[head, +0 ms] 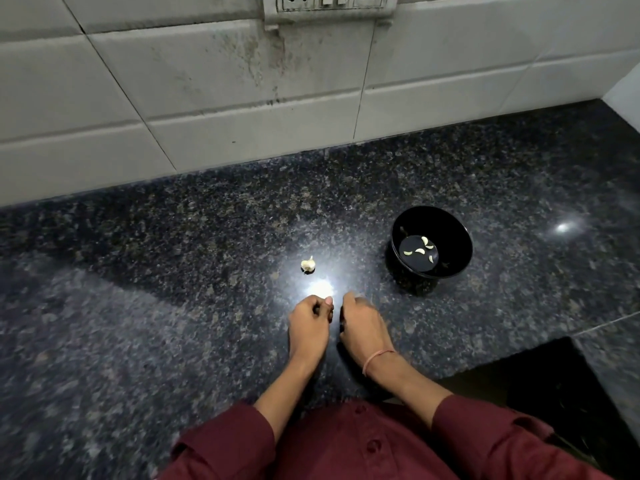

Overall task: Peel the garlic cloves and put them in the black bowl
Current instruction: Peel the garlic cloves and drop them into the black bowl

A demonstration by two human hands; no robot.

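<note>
Left hand [309, 322]: over the near middle of the counter, its back turned up, fingers curled in under the palm, thumb tip pointing toward the other hand. Whether it grips anything cannot be told, since the fingers hide the inside.

Right hand [362, 328]: just right of the left hand, close beside it with a narrow gap between them. Its fingers are bent downward and slightly blurred; whether they pinch anything cannot be told.

Wrist thread [376, 358]: a thin pinkish band round the right wrist.

Garlic piece [308, 265]: a small pale chunk with papery skin and a pointed tip, lying alone on the counter, a little farther than the left hand and apart from both hands.

Black bowl [450, 226]: upright on the counter, right of and farther than the hands, well apart from the garlic piece.

Peeled cloves [419, 251]: a few small pale curved cloves lying loose on the bowl's bottom.

Counter [173, 306]: dark speckled polished stone; a bright light reflection sits just beyond the hands, a smaller one far right.

Tiled wall [207, 98]: pale tiles with dark stains, rising at the far edge of the counter.

Socket plate [329, 3]: on the wall at the top edge, partly cut off.

Shirt [374, 445]: maroon, buttoned, with long sleeves, at the near edge.
</note>
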